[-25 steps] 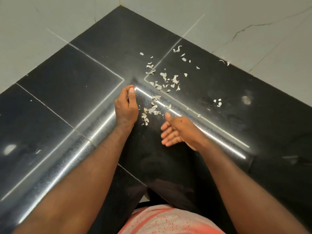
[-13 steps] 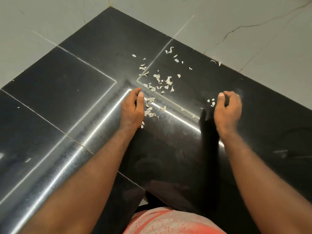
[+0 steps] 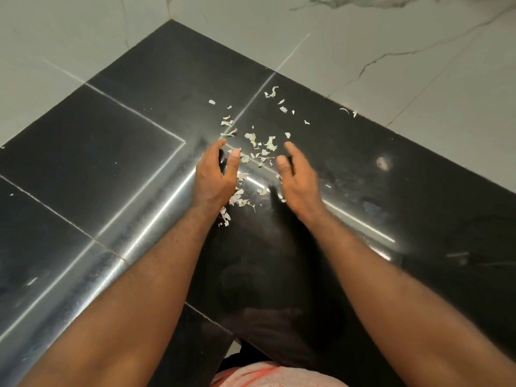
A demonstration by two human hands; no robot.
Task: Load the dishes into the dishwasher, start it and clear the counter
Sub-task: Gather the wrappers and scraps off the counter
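Several pale, papery peel scraps [image 3: 266, 146] lie scattered on the black polished counter [image 3: 111, 152], in its inner corner. My left hand [image 3: 215, 174] stands on its edge on the counter left of the scraps, fingers straight and slightly cupped toward them. My right hand [image 3: 296, 174] stands opposite on the right side, fingers extended, palm facing left. Both hands flank the pile and hold nothing. More scraps [image 3: 234, 201] lie between the wrists.
White marble-look wall tiles [image 3: 391, 37] border the counter at the back and right. A few stray scraps [image 3: 347, 110] lie by the wall edge. A pale smudge [image 3: 382, 162] marks the counter at right. The counter's front edge [image 3: 212, 321] runs near my body.
My right hand has swept in from the right toward the pile. The small scraps that lay at the right are no longer there. My left hand has opened a little.
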